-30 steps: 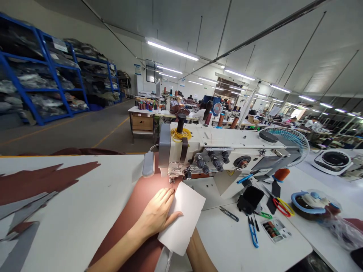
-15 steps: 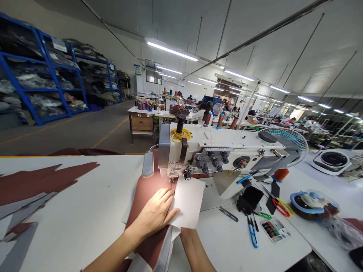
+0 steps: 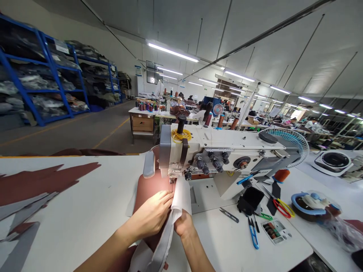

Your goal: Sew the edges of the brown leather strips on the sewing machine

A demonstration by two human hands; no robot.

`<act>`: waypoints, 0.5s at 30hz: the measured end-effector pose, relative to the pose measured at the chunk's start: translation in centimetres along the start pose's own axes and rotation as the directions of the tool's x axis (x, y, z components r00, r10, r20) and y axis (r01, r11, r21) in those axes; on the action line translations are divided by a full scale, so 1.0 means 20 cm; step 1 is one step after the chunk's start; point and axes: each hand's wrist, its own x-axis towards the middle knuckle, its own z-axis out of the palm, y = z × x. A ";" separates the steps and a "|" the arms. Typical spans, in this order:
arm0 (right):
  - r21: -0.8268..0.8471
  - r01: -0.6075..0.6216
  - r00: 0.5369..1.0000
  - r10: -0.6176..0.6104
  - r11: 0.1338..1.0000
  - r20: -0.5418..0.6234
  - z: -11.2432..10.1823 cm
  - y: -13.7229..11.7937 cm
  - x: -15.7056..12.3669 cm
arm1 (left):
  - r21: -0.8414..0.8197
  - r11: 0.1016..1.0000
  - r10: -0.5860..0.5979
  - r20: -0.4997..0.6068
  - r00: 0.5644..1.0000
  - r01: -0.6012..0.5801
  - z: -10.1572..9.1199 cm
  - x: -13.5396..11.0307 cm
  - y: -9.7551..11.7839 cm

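Two layers are held just in front of the presser foot (image 3: 173, 174) of the sewing machine (image 3: 224, 138). A brown leather panel (image 3: 149, 192) is pressed down on the bench (image 3: 70, 189) by the left hand (image 3: 150, 213) (unclenched, fingers extended), while a white sheet (image 3: 181, 198) is pinched by the right hand (image 3: 184, 223). Edges are best kept aligned and flat.

The left hand (image 3: 150, 214) presses brown leather (image 3: 147, 200) just in front of the sewing machine's presser foot (image 3: 171, 173). The right hand (image 3: 183, 223) grips a folded white sheet (image 3: 181, 198) beside it. Blue snips (image 3: 253, 233) lie on the table (image 3: 79, 189) at lower right.
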 end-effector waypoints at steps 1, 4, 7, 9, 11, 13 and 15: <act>0.008 -0.020 1.000 0.020 1.000 0.004 0.00 0.00 0.00 | 0.004 1.000 0.005 -0.008 1.000 -0.005 0.00 0.00 0.00; 0.061 -0.092 0.996 0.093 0.994 -0.015 0.01 0.01 0.00 | 0.046 0.999 -0.013 -0.012 1.000 0.014 0.01 0.00 0.00; 0.181 -0.139 0.985 0.154 0.974 -0.073 0.01 0.02 -0.01 | 0.101 0.995 -0.025 0.010 1.000 0.024 0.03 0.01 0.00; 0.229 -0.116 0.981 0.148 0.966 -0.125 0.02 0.02 -0.01 | 0.142 0.990 -0.017 0.008 1.000 0.016 0.04 0.01 -0.01; 0.241 -0.081 0.979 0.122 0.967 -0.160 0.02 0.02 -0.02 | 0.179 0.984 -0.012 -0.006 1.000 0.013 0.05 0.01 -0.01; 0.239 -0.059 0.980 0.102 0.969 -0.170 0.03 0.01 -0.02 | 0.205 0.979 -0.014 -0.021 1.000 0.018 0.05 0.01 -0.01; 0.237 -0.058 0.983 0.097 0.970 -0.156 0.04 0.01 -0.02 | 0.203 0.979 -0.015 -0.024 1.000 0.019 0.06 0.01 -0.02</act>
